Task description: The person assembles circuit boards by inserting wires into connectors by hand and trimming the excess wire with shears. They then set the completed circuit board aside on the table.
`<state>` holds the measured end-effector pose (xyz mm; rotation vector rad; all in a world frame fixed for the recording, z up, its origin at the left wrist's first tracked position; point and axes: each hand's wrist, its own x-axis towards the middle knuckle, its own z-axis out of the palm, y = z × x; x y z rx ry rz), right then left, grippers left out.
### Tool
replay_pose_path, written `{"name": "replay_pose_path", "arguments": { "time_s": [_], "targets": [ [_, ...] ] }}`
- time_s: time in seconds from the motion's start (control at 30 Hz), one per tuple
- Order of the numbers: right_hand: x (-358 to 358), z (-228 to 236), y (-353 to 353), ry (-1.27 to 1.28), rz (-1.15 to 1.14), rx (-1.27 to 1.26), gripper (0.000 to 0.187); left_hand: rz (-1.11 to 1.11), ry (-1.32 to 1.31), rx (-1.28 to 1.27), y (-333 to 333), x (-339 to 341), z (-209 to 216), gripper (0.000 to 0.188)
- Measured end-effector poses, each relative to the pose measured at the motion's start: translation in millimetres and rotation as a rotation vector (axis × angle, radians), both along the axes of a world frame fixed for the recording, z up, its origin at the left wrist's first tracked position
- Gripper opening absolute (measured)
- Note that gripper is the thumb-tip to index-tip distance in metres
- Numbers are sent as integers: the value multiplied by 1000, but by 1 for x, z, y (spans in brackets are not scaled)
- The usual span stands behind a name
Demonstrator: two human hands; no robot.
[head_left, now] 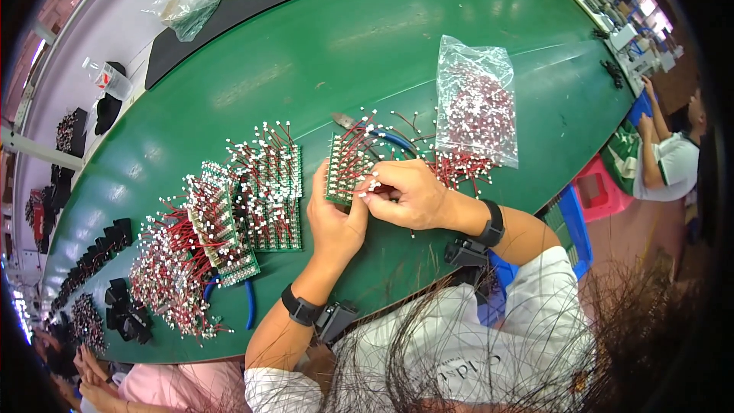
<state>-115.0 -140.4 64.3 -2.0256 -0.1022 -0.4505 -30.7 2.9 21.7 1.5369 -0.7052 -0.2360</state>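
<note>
My left hand [336, 226] grips a green circuit board panel [340, 172] by its lower left edge. Rows of red wires with small white connectors stand up from that panel. At its lower right corner, my right hand [413, 193] pinches a red wire with a white connector [374, 183]; the fingertips of both hands almost meet there. Just beyond the panel lies a pair of pliers with blue handles [391, 138], partly hidden by wires. To the right, a clear plastic bag [478, 99] full of wired connectors lies with loose ones [462, 168] at its mouth.
Wired panels [275, 191] stand left of my hands, beside a heap of wired connectors [172, 283] and a blue-handled tool [250, 304]. Black parts [126, 313] lie farther left. A blue crate [569, 229] and a red stool [600, 187] stand off the table's right edge. Other people sit nearby.
</note>
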Motion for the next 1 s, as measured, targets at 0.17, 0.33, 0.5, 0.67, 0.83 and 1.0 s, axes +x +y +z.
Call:
{"name": "replay_pose_path", "arguments": {
  "time_s": [0.17, 0.33, 0.5, 0.67, 0.83, 1.0],
  "targets": [
    [2, -5, 0, -97, 7, -63, 11, 3, -64, 46, 0, -4, 4, 52],
    [0, -1, 4, -61, -34, -36, 12, -8, -100, 100, 0, -6, 4, 54],
    [0, -3, 5, -105, -71, -119, 11, -20, -146, 111, 0, -9, 5, 59],
    [0, -4, 8, -161, -115, -208, 11, -14, -264, 167, 1, -8, 3, 62],
    [0, -4, 9, -210, -125, -250, 13, 70, -481, 99, -2, -9, 6, 55],
    [-1, -2, 7, -202, -107, -225, 12, 12, -442, 109, 1, -9, 7, 60]
  ]
}}
